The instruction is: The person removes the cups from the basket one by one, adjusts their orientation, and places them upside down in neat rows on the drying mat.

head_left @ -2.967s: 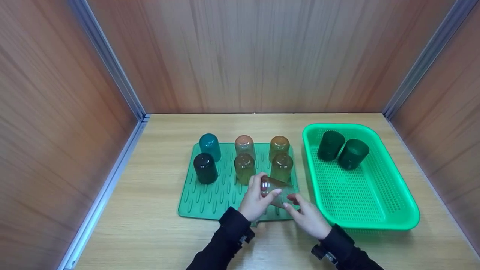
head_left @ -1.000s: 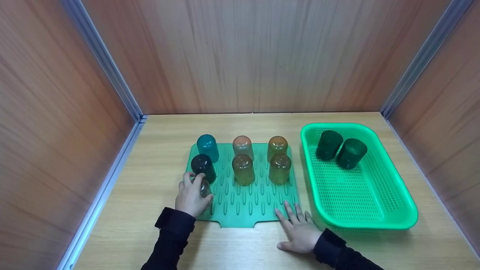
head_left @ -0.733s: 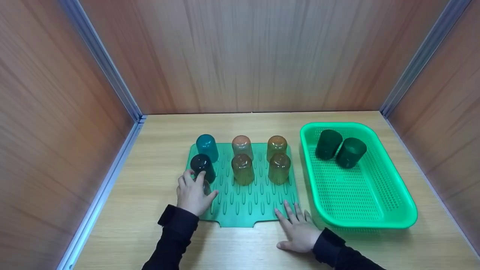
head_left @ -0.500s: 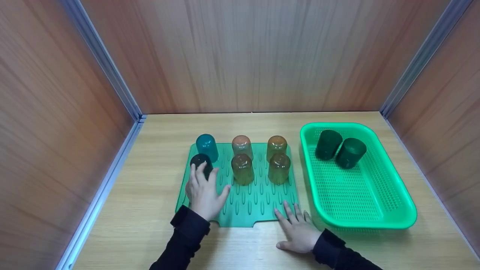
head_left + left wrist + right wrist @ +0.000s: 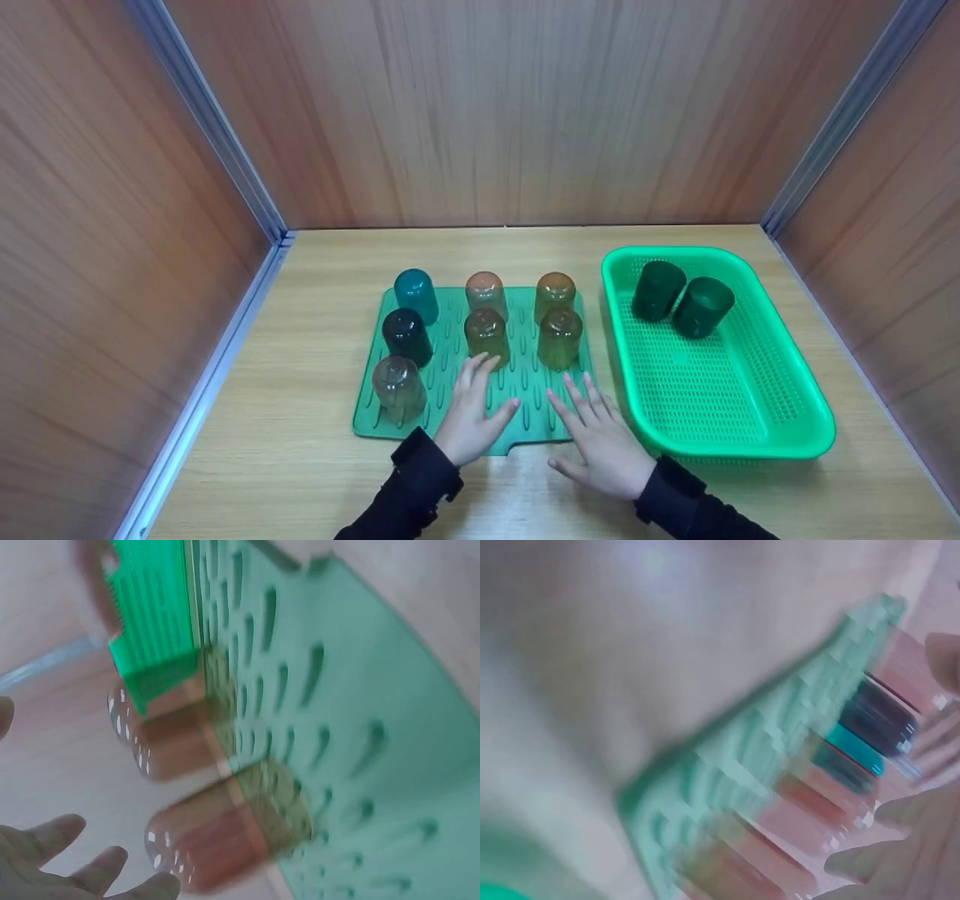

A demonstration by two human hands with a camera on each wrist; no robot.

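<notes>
My left hand (image 5: 471, 420) holds nothing and spreads over the front middle of the green drying mat (image 5: 536, 420), fingertips overlapping the olive-brown glass (image 5: 486, 334) in the head view. At the mat's front left corner a clear glass (image 5: 399, 388) stands upside down. Behind it are a black glass (image 5: 407, 337) and a blue glass (image 5: 417, 294), both bottom-up. My right hand (image 5: 600, 446), fingers spread and also holding nothing, lies over the mat's front right corner. A pinkish glass (image 5: 486, 289), an amber glass (image 5: 555, 291) and a brown glass (image 5: 559, 337) complete the rows behind.
Right of the mat sits a green plastic basket (image 5: 720, 450) with perforated walls. In its back part two dark glasses, one upright-leaning (image 5: 658, 291) and one beside it (image 5: 703, 307), lean close together. Wood-grained panels (image 5: 510, 112) enclose the table (image 5: 262, 420) at back and sides.
Three seconds ago both hands held the clear glass. My left hand set it at the mat's front left, let go and moved right. My right hand shifted slightly forward from the front edge.
</notes>
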